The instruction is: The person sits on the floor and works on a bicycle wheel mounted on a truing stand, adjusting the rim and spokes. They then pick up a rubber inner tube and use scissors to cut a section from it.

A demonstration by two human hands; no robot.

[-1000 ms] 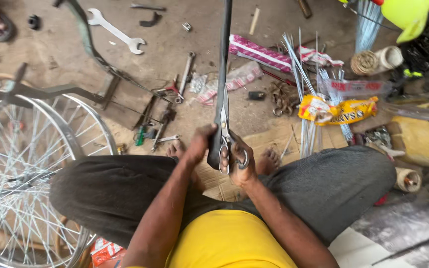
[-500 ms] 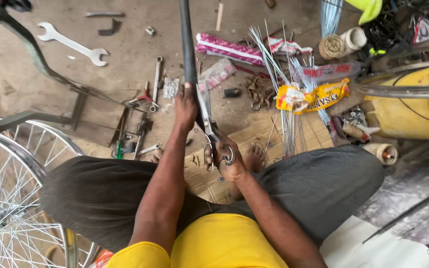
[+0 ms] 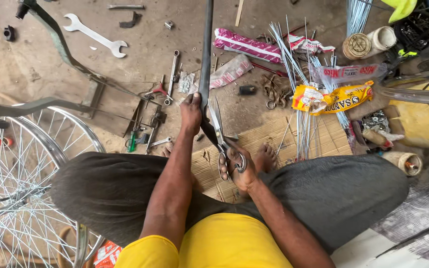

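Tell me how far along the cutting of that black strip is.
Done: the left hand grips the long black strip, held taut, and the right hand has the scissors open against it. In hand: the blades sit at the strip just below the left hand. Left: no severed piece shows, so the cut looks unfinished.

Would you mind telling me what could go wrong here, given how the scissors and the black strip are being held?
The left hand grips the black strip right beside the open blades of the scissors, so a slip might nick its fingers. The right hand works just above a bare foot, which dropped scissors could hit. Loose spokes lie close by and could snag.
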